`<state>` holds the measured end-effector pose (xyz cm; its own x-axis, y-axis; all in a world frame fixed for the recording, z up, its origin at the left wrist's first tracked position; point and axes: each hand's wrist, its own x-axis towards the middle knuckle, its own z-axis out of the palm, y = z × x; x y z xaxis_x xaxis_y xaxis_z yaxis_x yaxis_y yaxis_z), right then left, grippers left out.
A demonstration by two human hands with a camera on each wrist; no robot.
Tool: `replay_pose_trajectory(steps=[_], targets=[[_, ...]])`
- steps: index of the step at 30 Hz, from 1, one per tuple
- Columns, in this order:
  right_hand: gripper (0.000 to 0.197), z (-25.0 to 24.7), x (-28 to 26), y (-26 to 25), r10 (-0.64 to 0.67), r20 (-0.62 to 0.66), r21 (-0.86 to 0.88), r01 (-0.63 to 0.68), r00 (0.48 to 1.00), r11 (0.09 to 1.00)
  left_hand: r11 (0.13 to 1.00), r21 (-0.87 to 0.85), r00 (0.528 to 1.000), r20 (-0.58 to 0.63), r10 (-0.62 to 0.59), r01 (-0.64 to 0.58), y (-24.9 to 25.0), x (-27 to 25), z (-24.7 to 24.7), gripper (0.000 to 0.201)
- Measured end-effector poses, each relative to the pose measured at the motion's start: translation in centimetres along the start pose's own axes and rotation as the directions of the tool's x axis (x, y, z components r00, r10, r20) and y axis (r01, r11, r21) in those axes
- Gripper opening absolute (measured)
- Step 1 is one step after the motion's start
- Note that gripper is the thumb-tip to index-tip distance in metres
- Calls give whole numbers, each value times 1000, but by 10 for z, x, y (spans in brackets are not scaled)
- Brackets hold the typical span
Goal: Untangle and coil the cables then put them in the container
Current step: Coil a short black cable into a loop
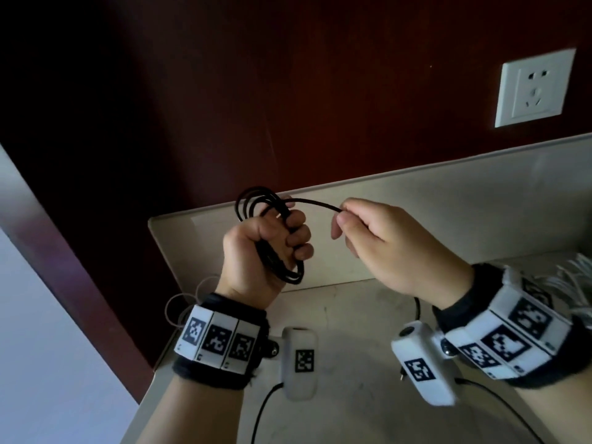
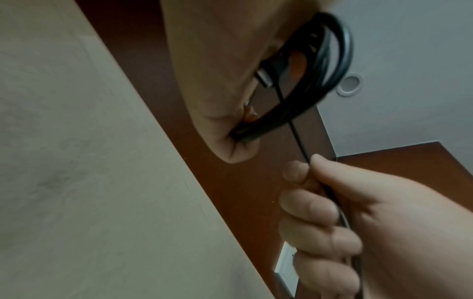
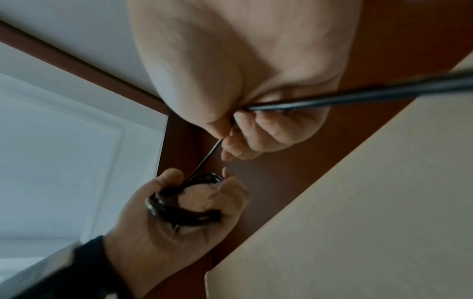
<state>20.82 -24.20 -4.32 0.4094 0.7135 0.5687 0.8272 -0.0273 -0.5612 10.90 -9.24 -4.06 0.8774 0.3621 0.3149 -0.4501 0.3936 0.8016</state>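
No readable writing or brand on anything; only black-and-white square markers on the wristbands (image 1: 221,342) and the two white wrist camera housings.

Left hand (image 1: 259,251): fist clenched round a black cable (image 1: 272,232), several loops gathered into a coil that sticks out above and below the fist. Held up in the air over the table (image 1: 352,363), in front of the dark red-brown wall panel (image 1: 288,91).

From the coil one strand arcs rightward to the right hand (image 1: 381,241), which pinches it between thumb and forefinger; the other fingers are curled loosely. The hands are near each other, not touching.

White wall socket (image 1: 533,88) at upper right. A bundle of white cables (image 1: 573,277) lies on the table at the right edge, partly hidden by the right wrist.

Left wrist view only: a metal connector tip (image 2: 265,77) on the coil beside the palm.
Right wrist view only: the strand runs on past the pinch, through the palm and out toward the right. Where it ends cannot be told.
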Motion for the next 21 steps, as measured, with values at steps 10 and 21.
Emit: replay_pose_trajectory(steps=[10,21], targets=[[44,22,-5,-6,105,25,145,-107,994,984,931,364,999,31,-22,10,-17,-7,17,69],[61,18,-5,-8,251,96,111,-261,963,959,959,272,982,187,27,-78,-18,-6,20,52]])
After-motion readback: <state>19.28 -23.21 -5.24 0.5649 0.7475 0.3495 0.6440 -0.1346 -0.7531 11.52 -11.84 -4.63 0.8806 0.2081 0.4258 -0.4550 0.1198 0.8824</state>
